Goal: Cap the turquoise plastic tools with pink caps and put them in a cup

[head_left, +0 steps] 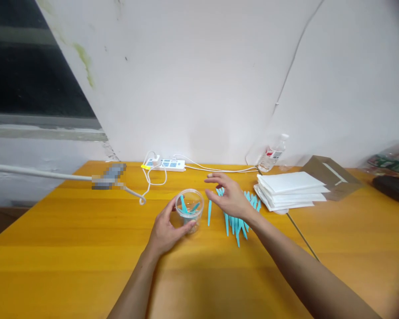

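Observation:
My left hand (168, 228) is wrapped round a clear plastic jar (195, 226) standing on the wooden table. A few flat turquoise sticks (184, 205) lean inside the jar. My right hand (228, 195) hovers to the right of the jar, thumb and fingers apart, holding nothing. Beneath and beside it lies a pile of similar turquoise sticks (236, 225), partly hidden by the hand and forearm. One loose turquoise stick (209, 213) lies between the jar and the pile. What exactly the sticks are, I cannot tell.
A white power strip (173, 165) with cables runs along the wall. Behind the pile stands a clear bottle (272, 155). To the right are stacked white packets (291, 188), a brown cardboard piece (332, 175) and a black item (392, 188). A blurred-out object (109, 176) lies at left.

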Action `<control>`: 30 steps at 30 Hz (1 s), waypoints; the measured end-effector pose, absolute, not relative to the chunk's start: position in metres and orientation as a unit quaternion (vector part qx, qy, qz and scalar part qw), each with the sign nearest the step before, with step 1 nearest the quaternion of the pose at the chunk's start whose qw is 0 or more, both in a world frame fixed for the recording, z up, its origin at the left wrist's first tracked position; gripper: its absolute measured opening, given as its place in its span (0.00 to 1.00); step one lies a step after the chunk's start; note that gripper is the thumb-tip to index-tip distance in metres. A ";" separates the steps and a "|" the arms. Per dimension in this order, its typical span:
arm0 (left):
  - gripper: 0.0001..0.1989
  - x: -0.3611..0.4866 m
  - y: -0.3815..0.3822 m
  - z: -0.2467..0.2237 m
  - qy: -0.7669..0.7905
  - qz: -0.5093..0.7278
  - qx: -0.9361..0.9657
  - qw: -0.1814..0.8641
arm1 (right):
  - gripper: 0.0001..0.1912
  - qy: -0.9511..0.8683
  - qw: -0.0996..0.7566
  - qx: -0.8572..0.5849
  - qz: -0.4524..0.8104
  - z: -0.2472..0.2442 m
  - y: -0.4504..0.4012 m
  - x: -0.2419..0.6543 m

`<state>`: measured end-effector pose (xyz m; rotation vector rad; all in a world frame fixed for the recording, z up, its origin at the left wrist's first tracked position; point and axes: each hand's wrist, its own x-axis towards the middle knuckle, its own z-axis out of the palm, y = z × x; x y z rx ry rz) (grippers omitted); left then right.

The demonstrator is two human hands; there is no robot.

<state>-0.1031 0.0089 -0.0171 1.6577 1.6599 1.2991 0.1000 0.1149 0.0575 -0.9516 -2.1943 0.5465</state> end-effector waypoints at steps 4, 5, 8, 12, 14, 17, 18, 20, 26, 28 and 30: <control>0.38 -0.103 0.009 -0.016 0.603 0.472 0.602 0.227 | 0.19 -0.951 0.122 -0.270 0.084 0.010 0.132 0.124; 0.38 -0.103 0.010 -0.017 0.605 0.472 0.601 0.226 | 0.18 -0.964 0.080 -0.246 0.068 0.002 0.133 0.125; 0.39 -0.104 0.010 -0.017 0.604 0.470 0.601 0.229 | 0.12 -0.977 0.014 -0.205 0.052 -0.010 0.135 0.120; 0.39 -0.104 0.009 -0.018 0.612 0.467 0.598 0.224 | 0.10 -0.981 0.024 -0.180 0.065 0.017 0.136 0.127; 0.38 -0.104 0.009 -0.019 0.615 0.466 0.595 0.223 | 0.07 -0.949 0.174 -0.228 0.135 0.046 0.131 0.134; 0.38 -0.104 0.009 -0.018 0.610 0.470 0.598 0.223 | 0.10 -0.783 0.446 -0.311 0.302 0.089 0.113 0.128; 0.38 -0.103 0.009 -0.018 0.607 0.471 0.600 0.222 | 0.12 -0.743 0.471 -0.313 0.357 0.099 0.106 0.120; 0.37 -0.103 0.009 -0.017 0.602 0.474 0.603 0.221 | 0.14 -0.728 0.443 -0.306 0.425 0.107 0.096 0.100; 0.36 -0.102 0.010 -0.015 0.606 0.466 0.604 0.226 | 0.15 -0.795 0.322 -0.395 0.331 0.075 0.103 0.100; 0.37 -0.103 0.010 -0.016 0.607 0.465 0.604 0.225 | 0.17 -0.829 0.301 -0.400 0.247 0.062 0.107 0.129; 0.38 -0.103 0.010 -0.017 0.609 0.464 0.602 0.227 | 0.16 -0.890 0.205 -0.376 0.159 0.050 0.109 0.157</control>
